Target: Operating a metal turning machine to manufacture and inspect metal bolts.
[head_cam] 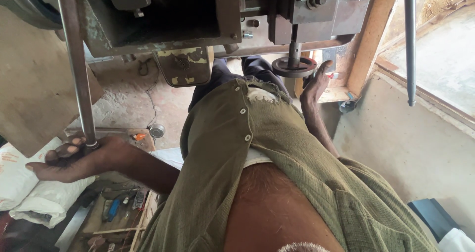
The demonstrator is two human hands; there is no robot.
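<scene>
**Holding the rod, touching the wheel**

The rod (pixel 79 83) is the long grey bar that comes down from the top on my left side. Its bottom end sits in my left hand (pixel 69 160). My fingers (pixel 67 150) are curled round that end and my palm is under it, so I am gripping it.

My right hand (pixel 314 86) is up by the small round wheel (pixel 294 66) under the machine (pixel 198 19). Those fingers are stretched out straight, not closed. The tips touch the wheel's edge, but I am not holding it.

I think the step now is keeping the rod steady with one hand while the other hand finds the wheel. To turn the wheel, my right fingers would need to close on its rim first. My left hand would need to keep a tight hold so the rod does not slip.

The big rusty machine hangs over my legs. My green shirt (pixel 297 153) fills the middle. Another thin rod (pixel 409 44) stands well apart on the right. White bags (pixel 29 182) lie below my left hand, and some small tools (pixel 116 207) lie near them on the floor.
</scene>
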